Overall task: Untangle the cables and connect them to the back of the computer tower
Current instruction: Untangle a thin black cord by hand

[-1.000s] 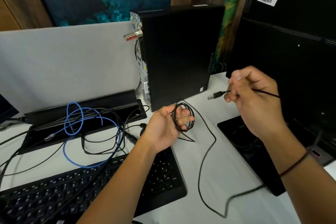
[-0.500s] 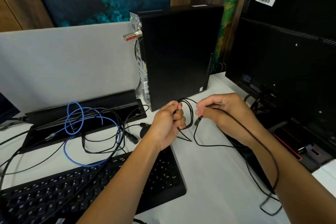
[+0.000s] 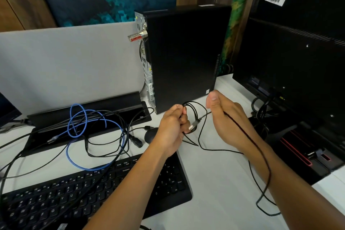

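- I'm seeing the computer tower [image 3: 184, 58], side panel matt black and smooth, its rear edge bare silvery metal.
- A shiny metal lock [image 3: 138, 35] juts from that rear edge.
- The thin black cable [image 3: 248, 136], matt, looks finely braided where it crosses my right wrist; its plug [image 3: 194, 124] shows a dull metal tip.
- Blue cable [image 3: 78, 132] has a smooth plastic jacket with a slight sheen.
- Keyboard [image 3: 93, 196] is matt black plastic.
- Desk [image 3: 214, 183] reads smooth, matt white.
- Grey divider [image 3: 69, 65] looks like felted cloth.
- Wood panelling [image 3: 15, 0] behind, grained, low sheen.
- Monitor [image 3: 291, 65] back, matt black plastic.
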